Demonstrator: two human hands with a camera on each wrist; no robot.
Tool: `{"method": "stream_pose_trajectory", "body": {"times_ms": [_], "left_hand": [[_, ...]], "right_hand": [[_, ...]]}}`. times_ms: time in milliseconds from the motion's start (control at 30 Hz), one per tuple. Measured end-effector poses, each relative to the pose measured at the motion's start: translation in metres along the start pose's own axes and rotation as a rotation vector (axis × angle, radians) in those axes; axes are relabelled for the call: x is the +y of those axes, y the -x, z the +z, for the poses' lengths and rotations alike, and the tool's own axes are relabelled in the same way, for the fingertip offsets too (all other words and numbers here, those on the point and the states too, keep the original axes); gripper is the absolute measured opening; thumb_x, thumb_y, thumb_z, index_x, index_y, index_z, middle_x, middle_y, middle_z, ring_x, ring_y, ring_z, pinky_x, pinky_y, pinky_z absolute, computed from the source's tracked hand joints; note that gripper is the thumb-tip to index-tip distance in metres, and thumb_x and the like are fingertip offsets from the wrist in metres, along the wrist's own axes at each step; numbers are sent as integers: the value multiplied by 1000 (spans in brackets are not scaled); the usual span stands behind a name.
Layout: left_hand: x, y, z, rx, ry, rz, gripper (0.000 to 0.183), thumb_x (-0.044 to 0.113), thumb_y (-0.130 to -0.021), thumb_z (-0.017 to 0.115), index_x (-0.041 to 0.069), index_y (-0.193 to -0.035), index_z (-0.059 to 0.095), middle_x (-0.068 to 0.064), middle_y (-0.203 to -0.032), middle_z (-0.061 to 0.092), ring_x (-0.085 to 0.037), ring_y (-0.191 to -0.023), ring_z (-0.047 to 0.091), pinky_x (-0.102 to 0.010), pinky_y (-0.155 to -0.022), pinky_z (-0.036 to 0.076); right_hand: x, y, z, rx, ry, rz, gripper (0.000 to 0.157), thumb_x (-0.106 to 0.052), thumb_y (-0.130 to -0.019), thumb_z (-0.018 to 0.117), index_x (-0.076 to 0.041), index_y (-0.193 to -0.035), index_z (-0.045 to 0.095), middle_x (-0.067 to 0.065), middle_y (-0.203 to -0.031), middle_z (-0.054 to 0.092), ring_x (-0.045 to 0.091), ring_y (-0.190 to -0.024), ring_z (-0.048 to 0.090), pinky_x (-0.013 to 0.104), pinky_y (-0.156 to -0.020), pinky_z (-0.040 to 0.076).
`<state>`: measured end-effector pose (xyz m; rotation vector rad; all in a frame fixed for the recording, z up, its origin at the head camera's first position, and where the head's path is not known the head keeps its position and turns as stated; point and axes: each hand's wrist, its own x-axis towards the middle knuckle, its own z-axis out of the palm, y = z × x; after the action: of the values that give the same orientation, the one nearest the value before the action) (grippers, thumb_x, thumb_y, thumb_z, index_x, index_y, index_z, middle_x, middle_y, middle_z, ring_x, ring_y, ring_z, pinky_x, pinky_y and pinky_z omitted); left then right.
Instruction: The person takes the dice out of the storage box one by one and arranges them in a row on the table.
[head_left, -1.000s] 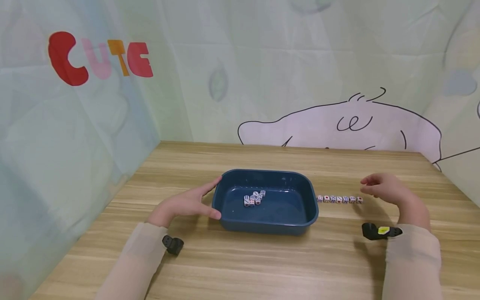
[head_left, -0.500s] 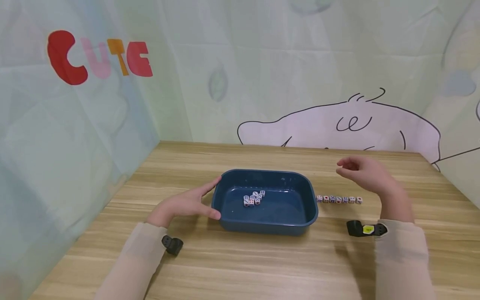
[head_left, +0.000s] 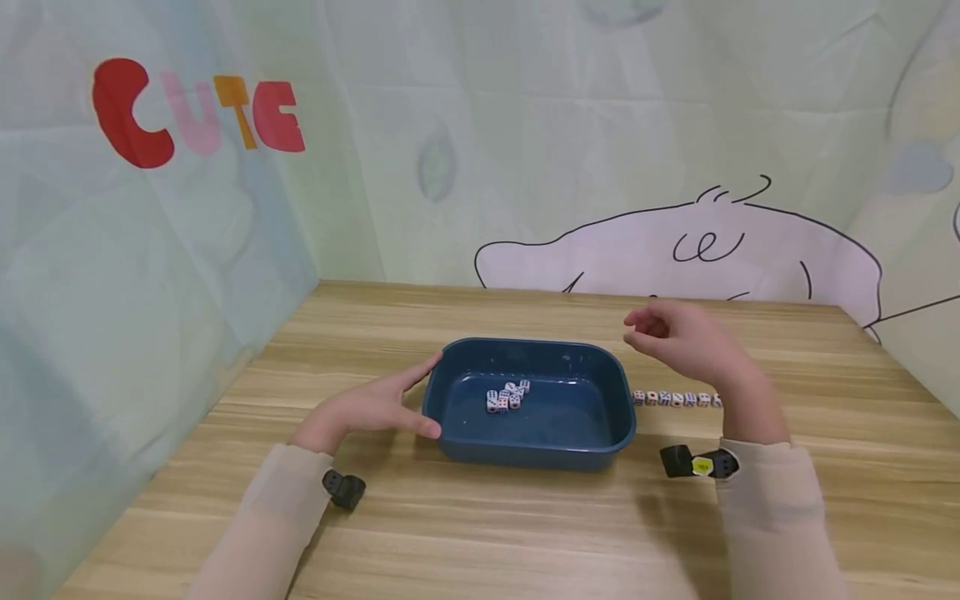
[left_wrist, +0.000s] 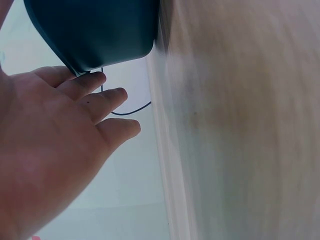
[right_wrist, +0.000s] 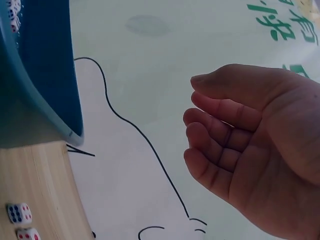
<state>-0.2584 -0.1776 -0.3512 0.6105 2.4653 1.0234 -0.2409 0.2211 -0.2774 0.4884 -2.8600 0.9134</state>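
Observation:
A dark blue rectangular basin [head_left: 534, 457] stands on the wooden table. Several white dice [head_left: 504, 402] are clustered on its floor, left of the middle. My left hand [head_left: 366, 411] touches the basin's left side, thumb and fingers spread along the rim; the left wrist view shows the fingers [left_wrist: 112, 102] against the basin's outer wall. Off the basin's right side runs a straight row of dice [head_left: 677, 399]. Above and behind that row hovers my right hand [head_left: 693, 340], its fingers loosely curled. In the right wrist view nothing shows between the thumb and fingers [right_wrist: 202, 165].
The wooden tabletop [head_left: 480, 533] extends in front of the basin. A printed cloth backdrop [head_left: 390, 167] hangs behind the table and along its left side. My right forearm covers the right end of the dice row in the head view.
My right hand has moved left and away from me, from the right end of the dice row to near the basin's far right corner. The left hand and basin stay put.

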Motion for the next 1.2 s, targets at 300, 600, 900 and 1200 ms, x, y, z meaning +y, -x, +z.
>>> {"method": "stream_pose_trajectory", "body": {"times_ms": [300,600,900,1200], "left_hand": [[0,0,0,1,7,8,113,43,-74,80,20,-157,6,-13,-161,10,-37,-147,9,-62,-113,15],[-1,0,0,4,4,12,112,43,-74,80,21,-157,7,-13,-161,11,-36,-147,10,-62,-114,15],[-1,-1,0,1,15,10,113,43,-74,80,21,-157,6,-12,-162,10,-36,-147,9,-62,-114,15],[0,-1,0,1,6,27,113,42,-75,80,18,-157,7,-12,-162,10,-35,-147,9,-60,-115,15]], "right_hand": [[-18,-12,22,-26,10,-75,25,-18,-92,64,0,-110,66,8,-91,65,19,-80,58,33,-74,50],[-33,-22,49,-59,-3,-102,26,-17,-92,64,-1,-113,66,8,-93,66,21,-83,58,36,-76,54],[-42,-29,72,-125,-18,-147,25,-14,-92,64,2,-111,65,9,-94,67,20,-82,60,36,-76,53],[-44,-37,95,-239,-43,-164,25,-13,-92,64,3,-112,64,8,-96,67,19,-88,62,35,-77,54]]}}
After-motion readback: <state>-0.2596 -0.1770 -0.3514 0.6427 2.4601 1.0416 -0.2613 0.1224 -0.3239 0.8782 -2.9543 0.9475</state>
